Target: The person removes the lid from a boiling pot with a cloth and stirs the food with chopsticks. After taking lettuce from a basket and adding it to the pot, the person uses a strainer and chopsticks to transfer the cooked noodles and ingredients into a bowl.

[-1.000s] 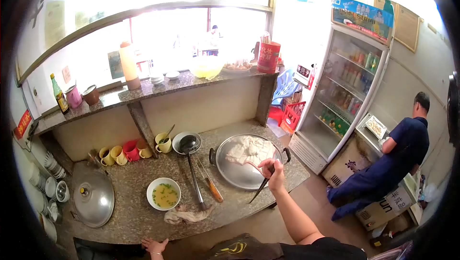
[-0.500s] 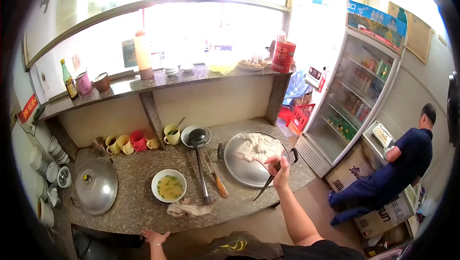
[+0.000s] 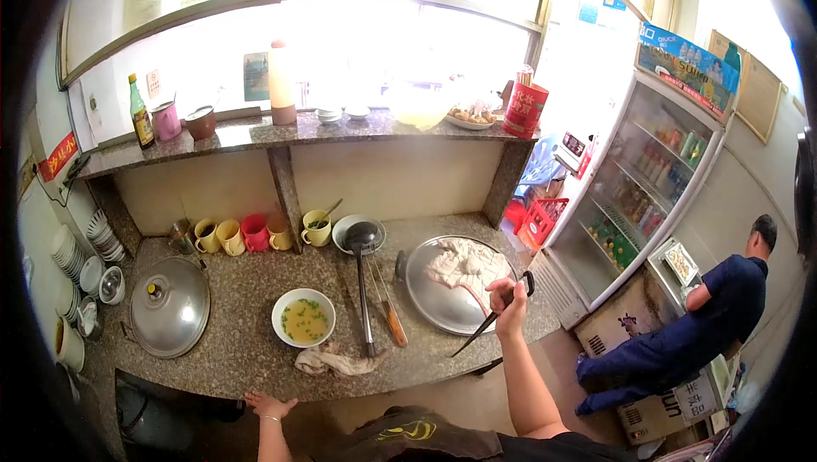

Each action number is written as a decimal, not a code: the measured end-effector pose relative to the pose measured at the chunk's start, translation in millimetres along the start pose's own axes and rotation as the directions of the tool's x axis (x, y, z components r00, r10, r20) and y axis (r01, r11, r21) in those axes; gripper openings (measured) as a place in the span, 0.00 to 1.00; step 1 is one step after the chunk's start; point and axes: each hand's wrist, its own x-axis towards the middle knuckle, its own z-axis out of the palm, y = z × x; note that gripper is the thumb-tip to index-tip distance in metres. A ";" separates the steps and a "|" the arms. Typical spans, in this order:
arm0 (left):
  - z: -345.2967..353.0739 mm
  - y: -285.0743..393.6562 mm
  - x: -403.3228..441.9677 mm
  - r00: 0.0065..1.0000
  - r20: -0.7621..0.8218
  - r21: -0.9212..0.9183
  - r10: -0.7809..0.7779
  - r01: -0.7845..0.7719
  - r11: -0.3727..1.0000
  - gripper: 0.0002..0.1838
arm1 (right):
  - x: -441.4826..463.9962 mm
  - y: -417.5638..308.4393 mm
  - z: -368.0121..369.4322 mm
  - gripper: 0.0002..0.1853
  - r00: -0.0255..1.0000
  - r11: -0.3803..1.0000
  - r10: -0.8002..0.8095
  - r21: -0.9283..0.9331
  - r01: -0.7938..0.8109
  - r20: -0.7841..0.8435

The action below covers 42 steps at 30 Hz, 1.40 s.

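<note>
My right hand (image 3: 509,307) is closed around a thin dark tool with a pointed end (image 3: 473,336), like a pair of chopsticks held together; its exact kind is hard to make out. It is over the right edge of a large round metal lid (image 3: 430,300), which has a pale cloth (image 3: 468,265) lying on it. My left hand (image 3: 271,405) is at the counter's front edge, fingers spread, holding nothing. Between the hands stand a white bowl of yellowish soup with green bits (image 3: 304,318), a crumpled rag (image 3: 336,362), a long-handled ladle (image 3: 366,292) and a wooden-handled utensil (image 3: 395,326).
Another metal lid (image 3: 170,309) lies at the left, near stacked dishes (image 3: 70,251). Mugs (image 3: 254,233) line the back of the counter (image 3: 242,292). Above, a shelf (image 3: 238,145) carries bottles and a red can (image 3: 526,109). A person (image 3: 706,317) stands right, near a drinks fridge (image 3: 634,181).
The view has shifted slightly, so most of the scene sits farther right. My right hand keeps its hold on the dark tool over the lid's edge. My left hand stays spread at the counter edge.
</note>
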 end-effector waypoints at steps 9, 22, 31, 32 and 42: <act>-15.3 4.7 -28.9 1.000 -0.021 0.066 0.015 -0.014 0.998 0.74 | 4.7 1.7 -2.1 0.34 1.000 1.000 -0.013 0.004 0.013 -0.024; -0.9 -1.5 -9.7 0.995 -0.066 0.057 0.069 -0.065 0.996 0.66 | 5.7 2.4 3.3 0.33 1.000 0.999 -0.013 0.036 0.014 -0.026; -1.1 1.4 -9.0 0.990 -0.124 0.133 0.060 -0.044 0.990 0.65 | 4.8 4.7 9.9 0.34 1.000 1.000 -0.018 -0.004 0.018 -0.009; -4.5 2.0 -13.2 0.992 -0.110 0.116 0.060 -0.047 0.992 0.65 | 4.6 3.7 10.7 0.33 1.000 1.000 -0.022 -0.014 0.022 -0.016; 9.5 -0.8 15.5 0.985 -0.130 0.162 0.115 -0.093 0.982 0.63 | 4.0 4.7 6.7 0.33 1.000 1.000 -0.016 0.004 0.016 -0.014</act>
